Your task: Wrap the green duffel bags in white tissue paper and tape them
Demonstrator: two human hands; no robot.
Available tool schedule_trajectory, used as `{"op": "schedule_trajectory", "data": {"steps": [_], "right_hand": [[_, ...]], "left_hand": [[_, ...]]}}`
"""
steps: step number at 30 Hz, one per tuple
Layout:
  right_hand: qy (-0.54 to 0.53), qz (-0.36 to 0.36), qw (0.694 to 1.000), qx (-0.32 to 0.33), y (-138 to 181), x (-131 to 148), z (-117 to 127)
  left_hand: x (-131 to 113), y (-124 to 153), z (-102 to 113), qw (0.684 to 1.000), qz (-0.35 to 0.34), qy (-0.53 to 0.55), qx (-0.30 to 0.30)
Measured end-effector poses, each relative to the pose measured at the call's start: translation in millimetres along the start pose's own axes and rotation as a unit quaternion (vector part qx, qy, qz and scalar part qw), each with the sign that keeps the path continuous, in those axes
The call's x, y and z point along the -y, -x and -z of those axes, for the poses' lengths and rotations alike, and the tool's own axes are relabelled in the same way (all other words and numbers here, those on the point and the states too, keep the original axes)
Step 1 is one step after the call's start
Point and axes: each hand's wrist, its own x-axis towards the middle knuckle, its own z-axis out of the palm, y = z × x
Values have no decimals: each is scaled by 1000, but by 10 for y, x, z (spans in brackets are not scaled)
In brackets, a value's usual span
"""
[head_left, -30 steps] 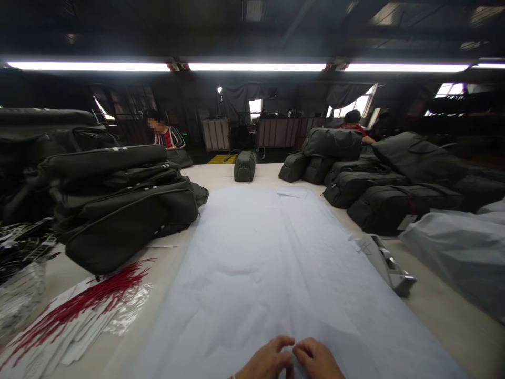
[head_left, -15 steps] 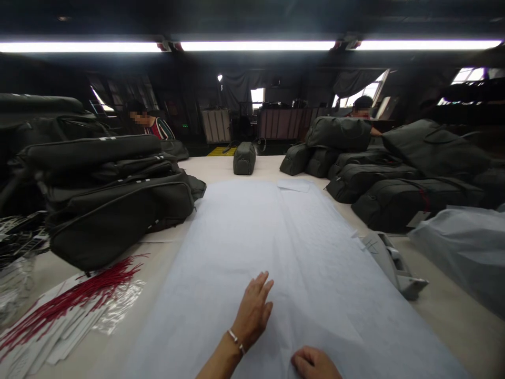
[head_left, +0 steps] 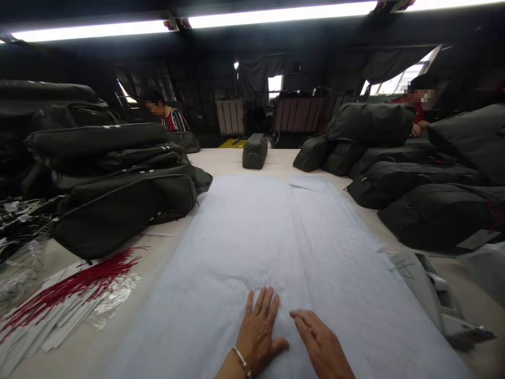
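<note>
Both hands have come forward onto the sheet since half a second ago: then my left hand (head_left: 258, 330) lay flat further up the paper while my right hand (head_left: 321, 345) sat curled at the bottom edge; now they lie side by side, near each other but not touching. My left fingers (head_left: 263, 304) are spread and pressed flat on the paper, gripping nothing. My right fingers (head_left: 305, 321) are stretched out low over the sheet, also released, holding nothing; whether they press down or only skim it I cannot tell.

The pale sheet of paper (head_left: 276, 231) lies long on the table (head_left: 221, 160), running away from me between the stack of dark bags (head_left: 118, 195) on my left and the dark bags (head_left: 414, 195) on my right. Just ahead of my left fingertips it has puckered into small wrinkles.

That pucker is my worry. The sheet looks thin, and if I push forward with flat palms, it may bunch further, crease hard or tear. Uneven pressure from the two hands could skew it toward the red cords and tags (head_left: 67, 300) on my left or the grey plastic piece (head_left: 430, 295) on my right, whose edge touches or sits just beside the paper and could snag it.
</note>
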Motion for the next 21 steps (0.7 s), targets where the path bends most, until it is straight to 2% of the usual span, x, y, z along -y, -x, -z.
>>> {"op": "schedule_trajectory", "data": {"steps": [2, 3, 6, 10, 12, 14, 17, 19, 21], "right_hand": [[113, 114, 985, -69, -313, 41, 31], [171, 158, 969, -82, -454, 9, 8], [293, 220, 928, -62, -746, -216, -134], [353, 227, 906, -55, -839, -472, -256], [364, 231, 900, -65, -841, -515, -267], [365, 233, 899, -67, -851, -520, -268], [343, 221, 910, -68, -847, -472, -249], [317, 205, 921, -93, -774, -408, -190], [291, 206, 924, -137, -603, -347, -46]], "left_hand": [[6, -1, -10, 1000, -1, -7, -2], [12, -2, -16, 1000, -2, -12, -3], [37, -2, -34, 999, -15, -28, -2], [55, 30, -87, 997, -20, -68, -33], [45, 74, -137, 988, -38, -123, -83], [27, 133, -187, 967, -72, -193, -151], [3, 223, -222, 937, -102, -254, -217], [-11, 264, -209, 941, -100, -251, -205], [-30, 285, -179, 956, -99, -224, -162]]}}
